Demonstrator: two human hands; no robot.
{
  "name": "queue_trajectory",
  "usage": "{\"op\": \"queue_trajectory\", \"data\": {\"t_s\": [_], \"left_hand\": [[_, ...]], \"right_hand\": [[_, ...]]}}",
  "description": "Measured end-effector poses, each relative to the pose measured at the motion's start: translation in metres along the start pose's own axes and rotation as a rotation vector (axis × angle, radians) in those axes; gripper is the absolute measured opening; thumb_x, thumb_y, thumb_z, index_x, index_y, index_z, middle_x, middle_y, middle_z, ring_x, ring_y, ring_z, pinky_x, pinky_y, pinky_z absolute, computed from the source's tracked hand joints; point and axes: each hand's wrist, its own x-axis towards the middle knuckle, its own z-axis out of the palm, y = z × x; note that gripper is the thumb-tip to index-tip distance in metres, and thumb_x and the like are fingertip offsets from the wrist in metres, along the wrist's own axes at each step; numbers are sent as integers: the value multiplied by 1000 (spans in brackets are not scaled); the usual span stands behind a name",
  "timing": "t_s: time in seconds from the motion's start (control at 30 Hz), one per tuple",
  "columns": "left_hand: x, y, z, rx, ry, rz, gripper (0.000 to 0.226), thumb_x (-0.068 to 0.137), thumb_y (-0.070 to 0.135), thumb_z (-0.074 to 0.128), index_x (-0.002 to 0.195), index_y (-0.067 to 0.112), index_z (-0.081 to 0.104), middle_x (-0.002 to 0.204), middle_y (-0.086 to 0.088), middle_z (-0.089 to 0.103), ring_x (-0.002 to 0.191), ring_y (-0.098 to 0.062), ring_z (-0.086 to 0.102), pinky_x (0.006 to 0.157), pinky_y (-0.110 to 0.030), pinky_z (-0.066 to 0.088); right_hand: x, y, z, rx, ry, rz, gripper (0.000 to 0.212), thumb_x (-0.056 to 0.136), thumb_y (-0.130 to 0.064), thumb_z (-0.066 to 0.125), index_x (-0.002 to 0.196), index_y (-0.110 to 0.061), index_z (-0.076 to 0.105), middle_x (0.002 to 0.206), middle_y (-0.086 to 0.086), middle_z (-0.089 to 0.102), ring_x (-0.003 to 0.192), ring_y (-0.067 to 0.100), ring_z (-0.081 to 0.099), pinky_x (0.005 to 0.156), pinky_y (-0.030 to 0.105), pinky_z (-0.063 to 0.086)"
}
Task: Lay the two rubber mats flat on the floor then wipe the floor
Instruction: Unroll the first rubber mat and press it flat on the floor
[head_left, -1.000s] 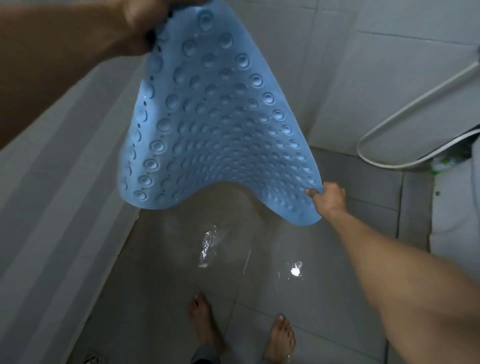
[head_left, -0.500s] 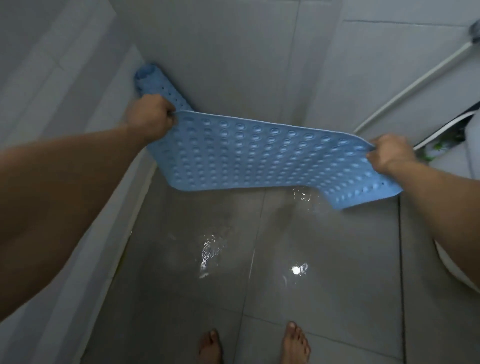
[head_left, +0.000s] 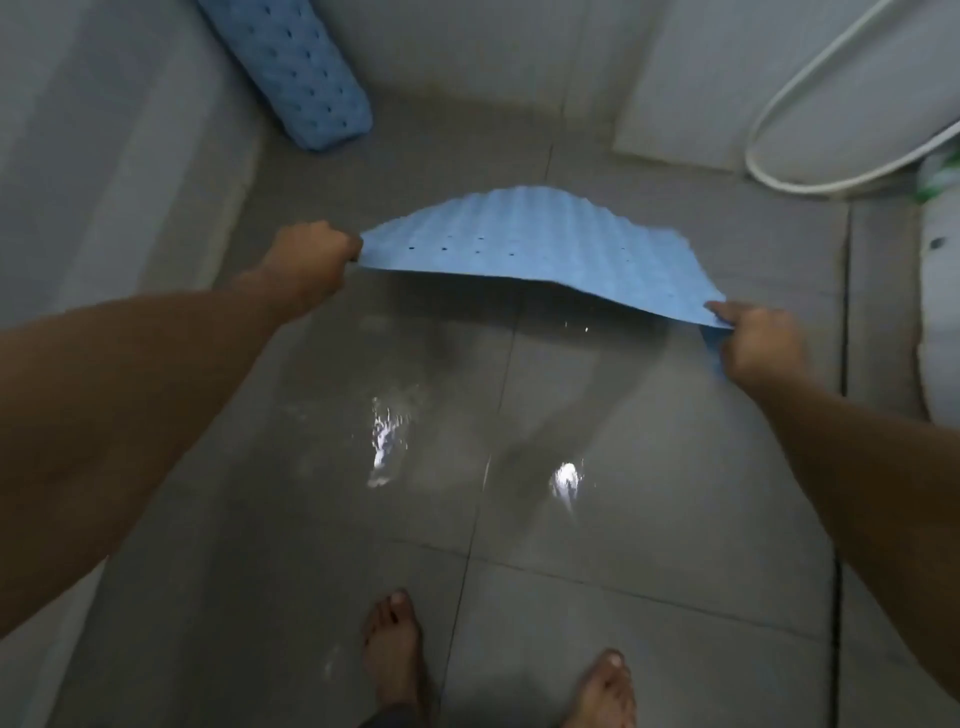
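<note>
Mat held over the wet floor (head_left: 675, 519)
Your left hand (head_left: 311, 254) and right hand (head_left: 758, 343) each pinch a near corner of the blue mat (head_left: 530, 244); its length runs away from you

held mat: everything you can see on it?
The held mat is light blue, rubbery-looking, with bumpy rows and small holes. It is spread wide and bowed upward in the middle, above the wet floor, not yet flat. The left hand grips its left corner, the right hand its right. Whether the far edge touches the floor is unclear.
</note>
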Motion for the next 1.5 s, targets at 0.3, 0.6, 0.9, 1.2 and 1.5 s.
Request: {"op": "queue_trajectory", "data": {"t_s": [0.3, 0.6, 0.9, 1.2, 1.5], "left_hand": [[-27, 36, 250, 250, -316, 119, 31, 93, 1, 50, 122, -2, 57, 123, -25, 56, 113, -38, 57, 92, -46, 47], [13, 75, 253, -165, -314, -228, 63, 94, 38, 51, 144, 7, 28, 145, -24, 33, 130, -43, 40, 107, -55, 35], [75, 159, 303, -360, -197, -244, 72, 92, 72, 11, 150, 40, -17, 158, 2, -32, 147, -32, -23, 114, -64, -12], [73, 158, 321, -295, -24, -197, 77, 89, 75, 8, 151, 38, -18, 157, 0, -33, 147, -32, -23, 113, -63, -16], [76, 140, 344, -256, 138, -140, 68, 91, 71, 5, 150, 45, -15, 159, 8, -27, 148, -26, -20, 114, -61, -17]], "right_hand": [[-51, 59, 234, -302, -291, -104, 60, 94, -9, 53, 151, -13, 37, 158, 15, 31, 139, 36, 38, 113, 46, 35], [11, 62, 200, 0, 134, 30, 50, 86, -34, 48, 128, -12, 63, 135, 18, 54, 121, 41, 52, 101, 51, 42], [88, 102, 224, 701, 56, 732, 90, 41, -58, 73, 115, -8, 65, 106, 11, 69, 92, 37, 68, 89, 51, 56], [42, 68, 245, 19, 429, 237, 81, 75, -53, 71, 141, -23, 35, 154, 15, 23, 141, 37, 25, 115, 51, 23], [44, 19, 327, -15, 188, 36, 72, 87, -81, 1, 152, -53, -8, 167, -8, -14, 151, 36, -19, 113, 70, -12]]}}
